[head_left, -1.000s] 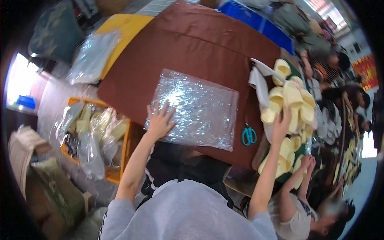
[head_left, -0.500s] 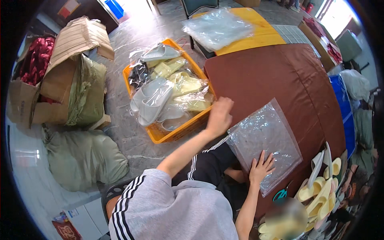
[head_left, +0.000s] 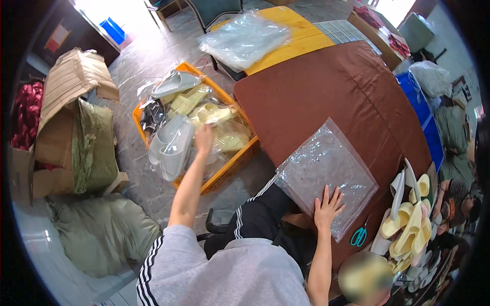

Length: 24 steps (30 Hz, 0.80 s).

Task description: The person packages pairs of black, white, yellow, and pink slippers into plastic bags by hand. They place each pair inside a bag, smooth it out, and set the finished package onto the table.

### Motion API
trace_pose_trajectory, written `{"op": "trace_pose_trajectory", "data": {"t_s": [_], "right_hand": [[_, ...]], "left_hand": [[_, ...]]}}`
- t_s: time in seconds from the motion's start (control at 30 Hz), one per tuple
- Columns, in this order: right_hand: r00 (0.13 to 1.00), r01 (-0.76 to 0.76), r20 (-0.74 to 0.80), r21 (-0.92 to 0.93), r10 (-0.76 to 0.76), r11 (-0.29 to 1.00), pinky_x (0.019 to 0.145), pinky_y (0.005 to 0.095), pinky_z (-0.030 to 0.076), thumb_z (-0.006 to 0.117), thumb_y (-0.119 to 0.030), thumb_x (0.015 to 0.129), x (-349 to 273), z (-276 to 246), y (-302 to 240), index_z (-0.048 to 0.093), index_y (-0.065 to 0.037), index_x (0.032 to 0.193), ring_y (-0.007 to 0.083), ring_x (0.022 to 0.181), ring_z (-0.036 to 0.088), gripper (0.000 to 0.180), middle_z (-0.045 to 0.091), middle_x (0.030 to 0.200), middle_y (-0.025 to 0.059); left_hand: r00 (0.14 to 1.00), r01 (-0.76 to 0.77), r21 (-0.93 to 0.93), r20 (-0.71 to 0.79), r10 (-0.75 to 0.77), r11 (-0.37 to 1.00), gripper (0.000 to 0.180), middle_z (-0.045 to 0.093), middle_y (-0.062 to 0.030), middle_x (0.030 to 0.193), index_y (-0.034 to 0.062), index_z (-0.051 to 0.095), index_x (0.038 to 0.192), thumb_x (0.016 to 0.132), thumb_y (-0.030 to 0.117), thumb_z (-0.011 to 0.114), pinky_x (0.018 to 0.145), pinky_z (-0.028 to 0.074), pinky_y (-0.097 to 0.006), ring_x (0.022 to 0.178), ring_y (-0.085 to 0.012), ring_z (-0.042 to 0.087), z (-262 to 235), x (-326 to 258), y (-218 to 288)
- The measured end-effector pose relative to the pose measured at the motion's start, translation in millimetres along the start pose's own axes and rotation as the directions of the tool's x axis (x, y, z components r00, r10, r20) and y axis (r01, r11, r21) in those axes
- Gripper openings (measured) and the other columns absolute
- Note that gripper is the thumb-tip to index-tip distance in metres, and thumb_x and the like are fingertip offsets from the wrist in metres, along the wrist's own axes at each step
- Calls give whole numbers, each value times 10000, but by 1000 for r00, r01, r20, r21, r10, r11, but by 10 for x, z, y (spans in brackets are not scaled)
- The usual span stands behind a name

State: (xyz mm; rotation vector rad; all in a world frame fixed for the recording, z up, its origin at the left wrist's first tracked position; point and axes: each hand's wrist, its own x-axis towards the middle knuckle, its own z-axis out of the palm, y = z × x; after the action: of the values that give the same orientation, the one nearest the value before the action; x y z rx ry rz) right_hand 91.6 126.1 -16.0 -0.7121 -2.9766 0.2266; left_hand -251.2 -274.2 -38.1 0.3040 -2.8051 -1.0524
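My left hand (head_left: 204,139) reaches over the orange plastic crate (head_left: 224,176), among slippers packed in clear bags. It is beside a pair of grey slippers (head_left: 172,145) and touches or hovers just over pale yellow slippers (head_left: 213,113). Its fingers are too small and smeared to show whether they grip anything. My right hand (head_left: 328,208) lies open, fingers spread, on a stack of clear plastic bags (head_left: 329,166). The bags lie at the near edge of the brown-covered table (head_left: 306,97). Scissors with teal handles (head_left: 359,236) lie close to that hand.
Loose yellow slippers (head_left: 411,224) crowd the table's right side. More clear plastic bags (head_left: 247,38) rest on a yellow tabletop (head_left: 306,33) at the back. Cardboard boxes (head_left: 61,117) and a stuffed green sack (head_left: 104,232) stand at the left. A person (head_left: 454,199) is at the right edge.
My left hand has moved left from the crate's right rim to over the bagged slippers inside. My right hand stays flat on the bags. The whole view has shifted slightly.
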Motion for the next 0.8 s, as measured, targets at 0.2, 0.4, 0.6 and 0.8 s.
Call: {"op": "trace_pose_trajectory", "data": {"t_s": [0.2, 0.4, 0.6, 0.8], "right_hand": [[998, -53, -19, 22, 53, 998, 1119, 682, 39, 544, -434, 941, -47, -48, 73, 393, -283, 1490, 394, 1466, 157, 590, 195, 1607, 125], [997, -81, 9, 95, 80, 992, 1122, 683, 18, 589, -448, 907, -1, -58, 18, 403, -326, 1479, 378, 1472, 147, 614, 197, 1609, 100], [992, -126, 51, 303, 116, 945, 1112, 692, -9, 587, -460, 909, -9, -126, 117, 447, -298, 1453, 384, 1468, 157, 585, 229, 1591, 128], [872, -218, 240, 971, 426, -101, 1106, 530, 307, 498, -486, 981, -245, -742, 510, 350, -171, 1511, 301, 1411, 321, 634, 295, 1568, 81]], "left_hand": [[868, -477, -119, -224, 444, 871, 334, 689, -146, 721, -11, 693, 903, 1000, 248, 507, 638, 490, -359, 676, -271, 681, -1118, 223, 1237], [819, -573, -376, -236, 523, 728, 360, 649, -61, 644, -15, 684, 908, 1027, 278, 512, 599, 472, -292, 643, -104, 641, -1504, 325, 2623], [429, -887, -328, -324, 843, 325, 240, 686, -94, 733, 3, 672, 927, 1007, 172, 522, 593, 481, -286, 687, -147, 676, -1383, -672, 3640], [114, -981, -172, -154, 981, 87, 72, 562, -70, 715, 73, 618, 875, 836, 108, 667, 545, 469, -383, 627, -247, 583, -576, -2223, 3413]]}}
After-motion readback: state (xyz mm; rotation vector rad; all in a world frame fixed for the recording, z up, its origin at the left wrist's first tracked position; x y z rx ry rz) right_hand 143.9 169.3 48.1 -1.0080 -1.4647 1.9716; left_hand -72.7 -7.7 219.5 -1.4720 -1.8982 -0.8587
